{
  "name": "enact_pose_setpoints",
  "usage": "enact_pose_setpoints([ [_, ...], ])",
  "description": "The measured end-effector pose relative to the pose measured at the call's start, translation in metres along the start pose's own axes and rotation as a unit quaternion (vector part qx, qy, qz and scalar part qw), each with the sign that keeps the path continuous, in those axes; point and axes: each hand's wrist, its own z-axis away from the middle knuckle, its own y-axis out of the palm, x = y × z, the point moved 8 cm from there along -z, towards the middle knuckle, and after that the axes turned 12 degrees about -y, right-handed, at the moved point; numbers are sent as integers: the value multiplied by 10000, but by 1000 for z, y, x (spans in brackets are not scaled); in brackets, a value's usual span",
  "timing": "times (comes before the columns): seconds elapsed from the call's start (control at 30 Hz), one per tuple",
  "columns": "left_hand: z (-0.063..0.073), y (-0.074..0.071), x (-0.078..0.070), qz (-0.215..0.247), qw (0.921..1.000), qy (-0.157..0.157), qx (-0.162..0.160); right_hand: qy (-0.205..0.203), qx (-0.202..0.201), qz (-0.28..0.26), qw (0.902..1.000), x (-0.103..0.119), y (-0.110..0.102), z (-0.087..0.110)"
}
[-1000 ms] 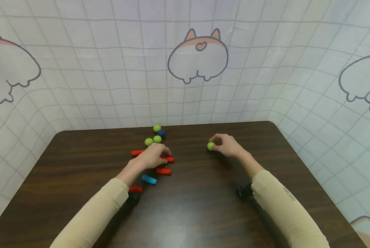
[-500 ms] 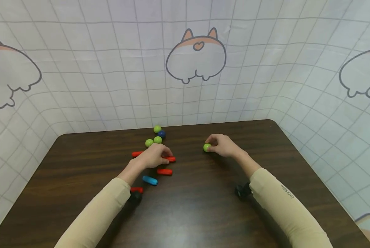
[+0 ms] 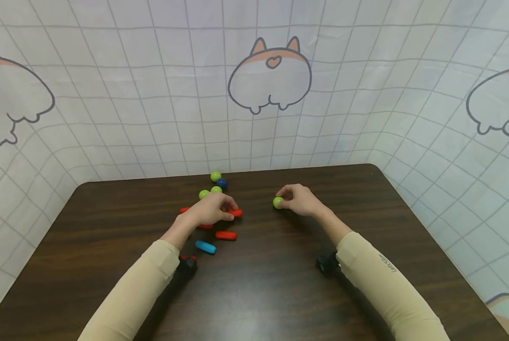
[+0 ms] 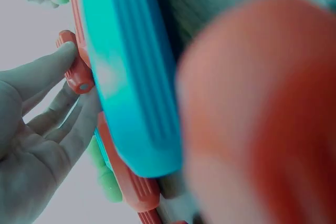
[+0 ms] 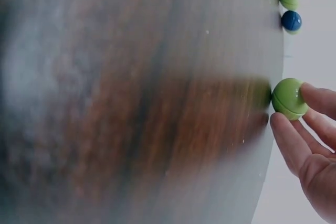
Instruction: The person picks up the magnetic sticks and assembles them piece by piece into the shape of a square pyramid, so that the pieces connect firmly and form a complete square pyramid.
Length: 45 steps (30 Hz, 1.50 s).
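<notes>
My left hand (image 3: 209,210) pinches a short red ridged plastic stick (image 4: 79,71) between thumb and fingers. In the head view that stick pokes out past the fingertips, over the table left of centre. My right hand (image 3: 302,201) holds a glossy green ball (image 5: 290,99) by thumb and fingertips, close over the tabletop right of centre. Below the left hand lie a red stick (image 3: 205,226), another red stick (image 3: 226,235) and a blue stick (image 3: 205,246). Part of a further red stick (image 3: 184,210) shows behind the left wrist.
Green balls (image 3: 216,176) and one dark blue ball (image 3: 222,183) sit near the table's back edge, just beyond the left hand. A red stick (image 3: 190,257) is partly covered by the black wrist camera (image 3: 188,266). A white gridded curtain (image 3: 169,94) surrounds the dark wooden table (image 3: 254,293).
My left hand has raised the red stick, and the red stick beneath the hand now shows. The right hand has slid left with the green ball, toward the left hand.
</notes>
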Motion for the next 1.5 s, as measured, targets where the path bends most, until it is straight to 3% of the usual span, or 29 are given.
enact_pose_setpoints([
  [0.43, -5, -1, -2, 133, 9999, -44, -62, -158, 78, -334, 9993, 9, 11, -4],
  [1.1, -21, 13, -22, -12, 9999, 97, 29, -192, 323, -317, 9988, 23, 32, -11],
  [1.5, -22, 14, -22, -41, 9999, 91, -67, -259, 338, -226, 9988, 30, 37, -15],
])
